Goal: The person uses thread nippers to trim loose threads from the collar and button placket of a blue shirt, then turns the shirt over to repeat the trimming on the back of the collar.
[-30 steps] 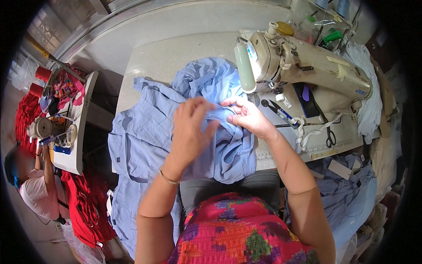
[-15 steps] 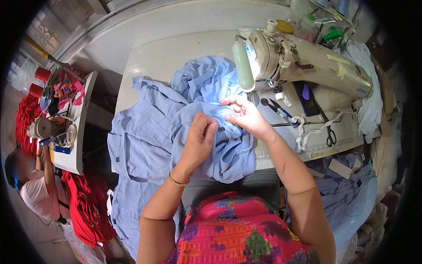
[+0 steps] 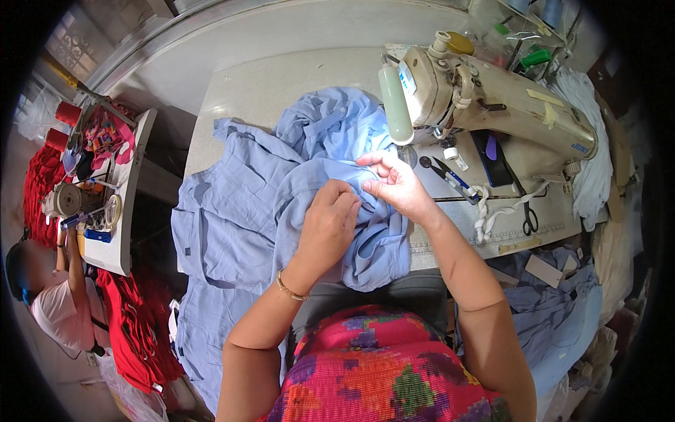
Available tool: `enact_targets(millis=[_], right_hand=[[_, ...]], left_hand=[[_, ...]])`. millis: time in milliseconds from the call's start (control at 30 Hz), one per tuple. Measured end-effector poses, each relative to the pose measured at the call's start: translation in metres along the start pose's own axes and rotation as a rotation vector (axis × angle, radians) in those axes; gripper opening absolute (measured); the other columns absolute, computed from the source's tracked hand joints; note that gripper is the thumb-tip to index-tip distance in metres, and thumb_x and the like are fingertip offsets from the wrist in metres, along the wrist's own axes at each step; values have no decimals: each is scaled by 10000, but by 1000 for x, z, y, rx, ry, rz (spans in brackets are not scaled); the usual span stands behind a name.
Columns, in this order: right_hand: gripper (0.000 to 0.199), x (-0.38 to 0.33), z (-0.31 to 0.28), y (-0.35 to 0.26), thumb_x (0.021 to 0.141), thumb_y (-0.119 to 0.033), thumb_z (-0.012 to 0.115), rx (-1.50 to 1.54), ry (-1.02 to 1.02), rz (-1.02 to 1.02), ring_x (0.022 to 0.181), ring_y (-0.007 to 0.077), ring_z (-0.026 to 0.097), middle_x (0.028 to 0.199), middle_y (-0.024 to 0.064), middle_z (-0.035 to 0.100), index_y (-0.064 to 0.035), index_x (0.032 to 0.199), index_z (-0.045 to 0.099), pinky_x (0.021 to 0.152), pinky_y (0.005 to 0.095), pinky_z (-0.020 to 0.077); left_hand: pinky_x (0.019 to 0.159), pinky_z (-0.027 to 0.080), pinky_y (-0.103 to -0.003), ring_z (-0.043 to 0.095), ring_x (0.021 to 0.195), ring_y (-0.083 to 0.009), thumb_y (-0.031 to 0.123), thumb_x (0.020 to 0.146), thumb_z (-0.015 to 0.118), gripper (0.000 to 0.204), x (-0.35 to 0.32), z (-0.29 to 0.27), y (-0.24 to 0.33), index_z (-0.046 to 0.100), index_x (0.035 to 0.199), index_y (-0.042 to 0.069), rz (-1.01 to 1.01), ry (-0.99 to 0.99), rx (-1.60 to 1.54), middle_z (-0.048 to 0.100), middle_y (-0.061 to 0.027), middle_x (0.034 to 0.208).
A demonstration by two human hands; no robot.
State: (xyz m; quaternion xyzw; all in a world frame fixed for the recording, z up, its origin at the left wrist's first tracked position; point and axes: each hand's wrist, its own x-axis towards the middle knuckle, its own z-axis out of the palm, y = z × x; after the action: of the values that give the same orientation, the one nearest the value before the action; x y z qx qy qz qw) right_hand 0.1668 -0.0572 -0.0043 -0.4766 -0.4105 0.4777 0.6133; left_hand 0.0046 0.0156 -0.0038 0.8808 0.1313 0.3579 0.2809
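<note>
A light blue garment lies bunched on the sewing table, part of it draping over the front edge toward my lap. My left hand is closed on a fold of it, fingers curled and pointing toward the other hand. Close beside, my right hand pinches the same cloth between thumb and fingers. The exact bit of fabric between the fingertips is partly hidden. Just beyond my right hand stands the sewing machine, its lamp lighting the cloth.
Right of the cloth lie snips, black scissors, a dark phone-like slab and a knotted white strip. More blue garments hang at the lower right. At left, another person works at a second machine near red cloth.
My left hand has moved slightly right and turned over the cloth, closer to my right hand. The right hand keeps its pinch nearly in place.
</note>
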Motion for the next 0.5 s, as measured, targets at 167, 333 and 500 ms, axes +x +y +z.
enact_targets(millis=[167, 333, 500], right_hand=[[347, -2, 8, -8, 819, 1, 575, -37, 35, -14, 770, 13, 469, 879, -26, 523, -3, 1153, 481, 660, 160, 391], [384, -6, 4, -8, 799, -6, 609, -98, -55, 48, 808, 17, 474, 893, -33, 520, -2, 1160, 477, 703, 172, 406], [427, -7, 4, -9, 785, -4, 616, -106, -126, 88, 880, 40, 489, 966, -12, 529, -1, 1182, 457, 778, 192, 414]], left_hand=[[640, 414, -243, 511, 759, -160, -31, 758, 566, 38, -6, -2, -4, 531, 753, -19, -142, -17, -265, 499, -70, 968], [631, 379, -187, 459, 766, -68, -32, 786, 537, 52, -3, -11, -3, 527, 746, -1, -405, -82, -620, 482, -26, 997], [631, 407, -203, 469, 700, -72, 8, 827, 533, 81, -4, -9, -11, 541, 747, 17, -445, -86, -860, 528, -43, 979]])
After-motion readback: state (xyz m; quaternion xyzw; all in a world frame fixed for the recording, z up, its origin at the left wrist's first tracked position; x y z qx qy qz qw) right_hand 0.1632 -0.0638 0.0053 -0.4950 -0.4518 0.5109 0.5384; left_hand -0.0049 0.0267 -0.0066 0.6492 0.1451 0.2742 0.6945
